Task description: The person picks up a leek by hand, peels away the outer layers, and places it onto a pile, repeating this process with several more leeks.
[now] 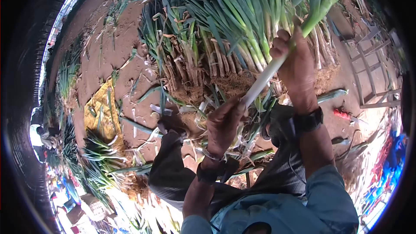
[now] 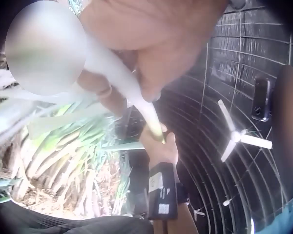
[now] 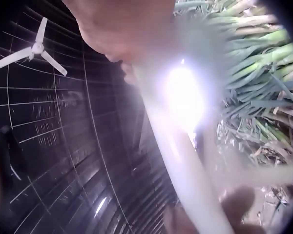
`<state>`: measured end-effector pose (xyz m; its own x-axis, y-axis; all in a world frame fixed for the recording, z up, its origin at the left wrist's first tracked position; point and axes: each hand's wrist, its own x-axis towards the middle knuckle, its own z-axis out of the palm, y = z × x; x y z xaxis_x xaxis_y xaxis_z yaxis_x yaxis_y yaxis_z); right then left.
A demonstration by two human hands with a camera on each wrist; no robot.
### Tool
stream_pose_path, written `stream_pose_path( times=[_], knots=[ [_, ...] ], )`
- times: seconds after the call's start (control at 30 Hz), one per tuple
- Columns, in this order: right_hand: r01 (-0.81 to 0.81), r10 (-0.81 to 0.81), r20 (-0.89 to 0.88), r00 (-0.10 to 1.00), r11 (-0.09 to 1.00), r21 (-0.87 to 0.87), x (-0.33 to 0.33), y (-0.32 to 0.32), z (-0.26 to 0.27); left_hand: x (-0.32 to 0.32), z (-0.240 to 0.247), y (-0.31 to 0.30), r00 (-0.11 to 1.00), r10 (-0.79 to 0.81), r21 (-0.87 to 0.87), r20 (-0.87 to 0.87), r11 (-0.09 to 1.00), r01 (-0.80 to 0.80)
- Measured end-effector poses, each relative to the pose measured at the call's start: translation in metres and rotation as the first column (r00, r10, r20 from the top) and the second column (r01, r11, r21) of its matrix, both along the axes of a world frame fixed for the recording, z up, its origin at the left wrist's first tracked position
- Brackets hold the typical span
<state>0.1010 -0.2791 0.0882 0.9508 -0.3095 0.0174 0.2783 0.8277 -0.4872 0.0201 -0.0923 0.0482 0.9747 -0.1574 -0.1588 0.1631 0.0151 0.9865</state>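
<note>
A long green onion (image 1: 261, 81) slants across the head view, its white stalk low and its green leaves at the upper right. My left hand (image 1: 223, 125) grips the lower white end, fingers curled round it. Higher up, where white turns to green, my right hand (image 1: 298, 69) holds the stalk. In the left wrist view the white stalk (image 2: 118, 78) runs from the left hand's fingers down to the right hand (image 2: 158, 146). The right wrist view shows the bare stalk (image 3: 178, 161) close up, partly washed out by glare.
Bundles of green onions (image 1: 238, 21) with roots stand on the dirt floor ahead. More lie at the left near a yellow cloth (image 1: 104, 110). Peeled leaves litter the ground by the feet. At the right are a metal frame (image 1: 372, 71) and a red-handled tool (image 1: 344, 114).
</note>
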Motion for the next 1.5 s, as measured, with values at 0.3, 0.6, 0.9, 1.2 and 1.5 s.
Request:
stream_pose_path(
  times=[0.3, 0.6, 0.9, 1.2, 1.5],
  knots=[
    [-0.190, 0.181, 0.060, 0.982, 0.949, 0.252, 0.009, -0.036, -0.020, -0.090, 0.005, 0.073, 0.975, 0.212, 0.048, -0.062, 0.977, -0.209],
    [-0.297, 0.217, 0.259, 0.941, 0.898, 0.325, 0.006, -0.031, -0.016, -0.112, 0.025, 0.152, 0.960, 0.274, 0.282, 0.054, 0.918, -0.278],
    [-0.449, 0.310, 0.369, 0.876, 0.803, 0.393, 0.013, -0.044, -0.021, -0.069, 0.014, 0.048, 0.943, -0.103, -0.334, -0.316, 0.942, -0.009],
    [-0.388, 0.273, 0.343, 0.899, 0.858, 0.336, 0.031, -0.062, -0.029, -0.118, 0.022, 0.112, 0.905, 0.403, 0.185, 0.139, 0.887, -0.423],
    [-0.329, 0.216, 0.344, 0.914, 0.891, 0.314, 0.012, -0.059, -0.029, -0.065, 0.013, 0.070, 0.923, -0.354, 0.457, 0.151, 0.853, 0.253]
  ],
)
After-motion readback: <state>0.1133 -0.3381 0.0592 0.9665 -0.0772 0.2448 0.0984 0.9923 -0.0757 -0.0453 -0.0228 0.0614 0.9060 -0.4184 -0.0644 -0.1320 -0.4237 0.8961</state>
